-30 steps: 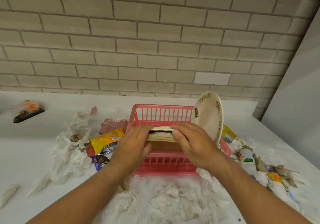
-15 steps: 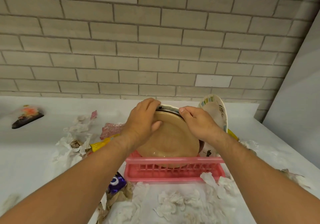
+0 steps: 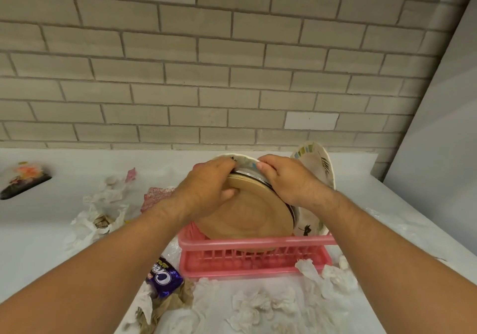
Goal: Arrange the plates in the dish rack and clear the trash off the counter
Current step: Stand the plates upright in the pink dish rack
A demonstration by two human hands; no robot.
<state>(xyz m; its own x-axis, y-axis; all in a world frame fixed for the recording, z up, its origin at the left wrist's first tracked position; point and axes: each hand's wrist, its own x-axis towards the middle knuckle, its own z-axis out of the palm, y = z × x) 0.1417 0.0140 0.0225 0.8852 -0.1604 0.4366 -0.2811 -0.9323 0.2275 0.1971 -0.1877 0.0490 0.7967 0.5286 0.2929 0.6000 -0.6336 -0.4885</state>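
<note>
On the littered counter (image 3: 77,163), left hand (image 3: 206,186) and right hand (image 3: 286,181) clutch the plate stack (image 3: 253,217) upright in the rack (image 3: 258,243); spacing them likely follows.

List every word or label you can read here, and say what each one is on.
"Crea": white letters, tilted, on the purple snack wrapper; the rest of the word is lost in the fold.
Small yellow print on the same wrapper: too blurred to read.
The plates: decoration only, no words.

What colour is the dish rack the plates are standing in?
The dish rack is pink all over, slatted walls included; the head view shows it best.
</note>
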